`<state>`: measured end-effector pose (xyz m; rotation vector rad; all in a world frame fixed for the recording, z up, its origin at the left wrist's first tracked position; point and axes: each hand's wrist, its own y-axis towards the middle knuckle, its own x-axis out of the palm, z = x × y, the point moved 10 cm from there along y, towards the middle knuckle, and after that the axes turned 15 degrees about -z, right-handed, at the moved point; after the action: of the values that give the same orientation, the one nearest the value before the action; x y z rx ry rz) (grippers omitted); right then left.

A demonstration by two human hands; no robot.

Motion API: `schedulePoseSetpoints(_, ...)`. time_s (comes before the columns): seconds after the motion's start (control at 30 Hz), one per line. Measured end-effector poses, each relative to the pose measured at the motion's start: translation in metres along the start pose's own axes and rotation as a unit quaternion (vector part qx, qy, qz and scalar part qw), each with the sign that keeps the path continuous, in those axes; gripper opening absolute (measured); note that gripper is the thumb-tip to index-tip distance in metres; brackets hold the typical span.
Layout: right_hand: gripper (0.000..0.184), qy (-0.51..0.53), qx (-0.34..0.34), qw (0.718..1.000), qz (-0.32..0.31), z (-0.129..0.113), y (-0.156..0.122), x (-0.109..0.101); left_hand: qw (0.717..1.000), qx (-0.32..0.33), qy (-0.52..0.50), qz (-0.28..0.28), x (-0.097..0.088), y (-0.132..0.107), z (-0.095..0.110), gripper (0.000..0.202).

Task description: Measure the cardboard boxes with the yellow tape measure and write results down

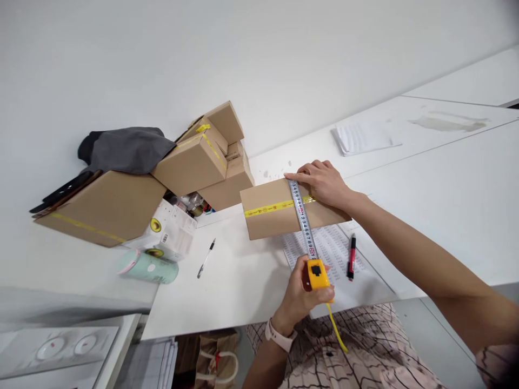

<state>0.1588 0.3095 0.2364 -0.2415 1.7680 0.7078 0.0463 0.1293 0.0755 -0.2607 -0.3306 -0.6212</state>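
Observation:
A yellow tape measure [318, 274] sits in my left hand [298, 297], whose fingers are closed round its case. Its silver blade [303, 219] runs out across the top of a brown cardboard box [270, 224] to the box's far edge. My right hand [324, 183] grips the box by that far edge, the index finger stretched to the blade's end; the thumb is hidden. Yellow printed tape [267, 208] runs along the box, passing under the blade. Beneath the box's near side lies a printed sheet [330, 248], with a red and black pen [352, 256] on it.
Cardboard boxes [190, 167] are stacked at the left, with a dark grey cloth [130, 148] over them. In front stand a white carton [174, 232] and a mint-green cup [152, 267] on its side. A pen [206, 258] lies on the white table [227, 297]. Papers [360, 138] lie farther back.

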Motion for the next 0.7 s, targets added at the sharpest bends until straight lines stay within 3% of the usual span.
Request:
schedulePoseSetpoints(0.3,0.048,-0.041,0.011,0.998,0.042,-0.006,-0.008,-0.002,1.000,0.019,-0.012,-0.020,0.000,0.007,-0.008,0.080)
schedulePoseSetpoints(0.47,0.059,-0.083,0.030,0.994,0.067,-0.017,-0.020,-0.006,0.997,0.042,0.068,0.000,-0.007,-0.012,-0.030,0.086)
schedulePoseSetpoints(0.6,0.058,-0.087,0.009,0.992,0.086,-0.030,-0.047,-0.001,0.994,0.003,0.108,0.005,-0.011,-0.032,-0.051,0.079)
schedulePoseSetpoints(0.7,0.054,-0.076,0.006,0.991,0.107,-0.038,-0.082,0.015,0.985,-0.010,0.172,0.008,-0.012,-0.037,-0.054,0.077)
